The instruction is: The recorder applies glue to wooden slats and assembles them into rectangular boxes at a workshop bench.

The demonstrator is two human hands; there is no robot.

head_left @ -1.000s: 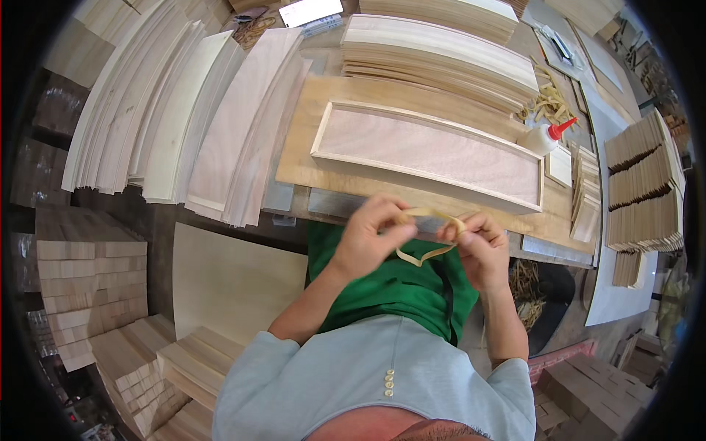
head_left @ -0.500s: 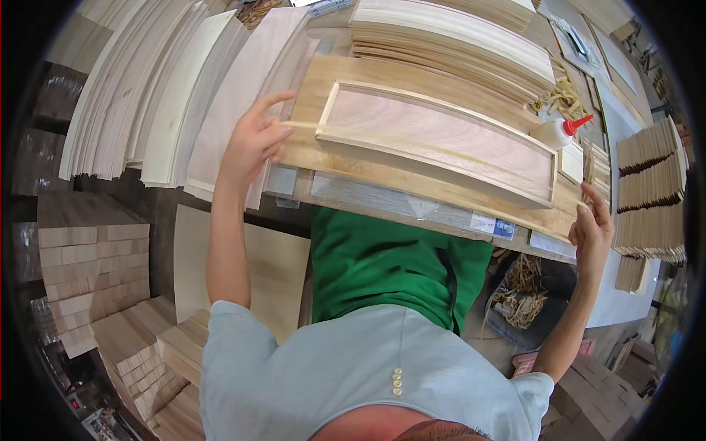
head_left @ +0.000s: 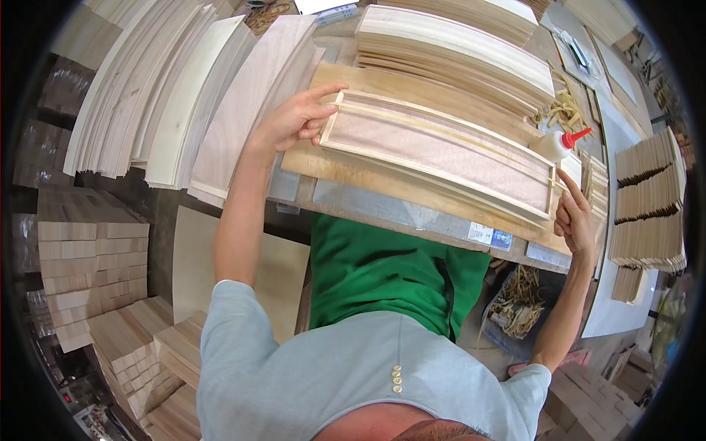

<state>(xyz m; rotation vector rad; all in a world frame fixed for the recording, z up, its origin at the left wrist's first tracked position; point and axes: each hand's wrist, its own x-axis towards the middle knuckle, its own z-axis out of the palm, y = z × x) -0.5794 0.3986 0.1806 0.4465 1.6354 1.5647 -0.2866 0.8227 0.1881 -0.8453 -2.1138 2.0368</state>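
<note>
A long, shallow wooden box (head_left: 434, 178) with a pinkish panel inside lies on a tan board (head_left: 309, 163) at the bench edge. Lengthwise over it runs a thin, pale yellow elastic band (head_left: 456, 135), stretched between my hands. At the box's left end my left hand (head_left: 294, 121) is closed on the band, index finger lying along the corner. My right hand (head_left: 576, 219) is at the right end, its index finger straight against the corner and the other fingers curled on the band. Part of the band is hidden by my fingers.
A white squeeze bottle with a red tip (head_left: 551, 146) stands beyond the box's right end. Stacked thin boards (head_left: 456, 55) lie behind; tall panels (head_left: 198, 95) lean at left. More wood pieces (head_left: 647, 198) are piled right. A bin of yellowish bands (head_left: 518, 301) sits below the bench.
Both hands have moved inward to the box's ends, bringing the stretched band from beyond them onto the box. The box now sits slightly farther away, tilted less toward me.
</note>
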